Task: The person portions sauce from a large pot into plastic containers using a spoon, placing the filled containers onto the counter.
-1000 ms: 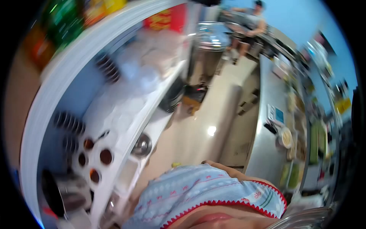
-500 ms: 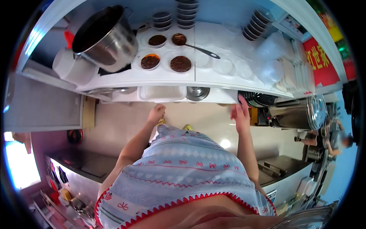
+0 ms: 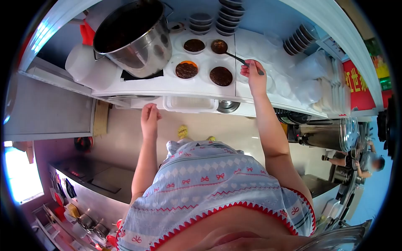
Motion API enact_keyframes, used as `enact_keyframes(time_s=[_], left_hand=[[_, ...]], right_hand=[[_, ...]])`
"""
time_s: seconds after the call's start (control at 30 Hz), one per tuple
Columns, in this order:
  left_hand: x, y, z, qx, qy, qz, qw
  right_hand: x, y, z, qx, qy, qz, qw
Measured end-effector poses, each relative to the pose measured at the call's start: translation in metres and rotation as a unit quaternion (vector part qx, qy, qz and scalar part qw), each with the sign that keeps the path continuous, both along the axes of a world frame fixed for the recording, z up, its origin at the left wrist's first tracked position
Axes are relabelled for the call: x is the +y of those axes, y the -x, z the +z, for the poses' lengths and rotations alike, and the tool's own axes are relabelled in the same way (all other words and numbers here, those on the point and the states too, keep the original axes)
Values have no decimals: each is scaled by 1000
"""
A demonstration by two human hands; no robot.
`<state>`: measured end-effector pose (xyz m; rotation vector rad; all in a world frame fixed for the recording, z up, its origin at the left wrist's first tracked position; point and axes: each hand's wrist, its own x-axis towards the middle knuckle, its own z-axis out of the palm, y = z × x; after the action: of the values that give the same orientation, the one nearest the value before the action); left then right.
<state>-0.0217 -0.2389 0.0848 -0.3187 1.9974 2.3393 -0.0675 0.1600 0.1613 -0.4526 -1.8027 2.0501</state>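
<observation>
My right hand [image 3: 255, 75] is closed round the dark handle of a ladle [image 3: 234, 57], over the white counter. The ladle's round head, with brown sauce in it, lies at the handle's far end. Close by are bowls of dark brown sauce: one front bowl [image 3: 221, 76], one with an orange patch [image 3: 186, 70] and one behind [image 3: 194, 46]. My left hand [image 3: 149, 119] hangs below the counter's front edge with its fingers curled in; nothing shows in it.
A big steel pot [image 3: 144, 52] stands on the counter's left, beside a white tub [image 3: 86, 69]. Stacked dark bowls [image 3: 229, 19] stand at the back, clear plastic lids [image 3: 307, 90] to the right. A white tray [image 3: 190, 104] sits below. Another person [image 3: 362, 161] is far right.
My right hand has risen from below the counter and taken hold of the ladle's handle. My left hand has moved left and stays low. The view has shifted.
</observation>
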Motion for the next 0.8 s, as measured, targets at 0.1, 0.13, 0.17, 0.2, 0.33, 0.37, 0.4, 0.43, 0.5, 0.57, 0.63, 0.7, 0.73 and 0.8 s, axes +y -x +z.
enact_keyframes(time_s=[0.1, 0.13, 0.17, 0.2, 0.33, 0.37, 0.4, 0.43, 0.5, 0.57, 0.63, 0.7, 0.73, 0.8], left_hand=[[-6, 36, 32, 110, 78, 12, 991], [-8, 47, 43, 118, 47, 40, 991], [-13, 58, 51, 119, 47, 32, 991], [-17, 69, 57, 136, 8, 50, 989], [-30, 102, 52, 146, -51, 25, 988], [-33, 107, 51, 148, -46, 10, 988], [-32, 110, 52, 139, -45, 2, 989], [-32, 114, 50, 137, -46, -4, 989], [-34, 116, 44, 156, -36, -19, 987], [-32, 115, 40, 166, -23, -46, 985], [-20, 107, 46, 138, 84, -118, 980], [23, 104, 77, 194, 242, -228, 923], [45, 108, 93, 204, 267, -230, 913], [93, 126, 111, 254, 368, -243, 861]], right_hand=[[-8, -5, 18, -7, -192, 2, 981], [-9, -8, 22, -5, -193, -4, 981], [-11, -14, 24, 40, -303, 2, 952], [-13, -19, 27, 84, -410, 7, 908], [-18, -30, 37, 87, -561, 20, 823], [-20, -32, 36, 78, -550, 18, 832], [-22, -33, 35, 69, -538, 18, 840], [-24, -33, 34, 65, -539, 13, 839], [-29, -37, 28, 101, -500, -25, 860], [-32, -37, 17, 73, -408, -38, 909], [-39, -34, 19, 50, -69, -126, 988], [-25, -26, 13, 75, -28, -143, 987], [-17, -22, 12, 109, 63, -154, 980], [-7, -24, 9, 139, 154, -161, 965]])
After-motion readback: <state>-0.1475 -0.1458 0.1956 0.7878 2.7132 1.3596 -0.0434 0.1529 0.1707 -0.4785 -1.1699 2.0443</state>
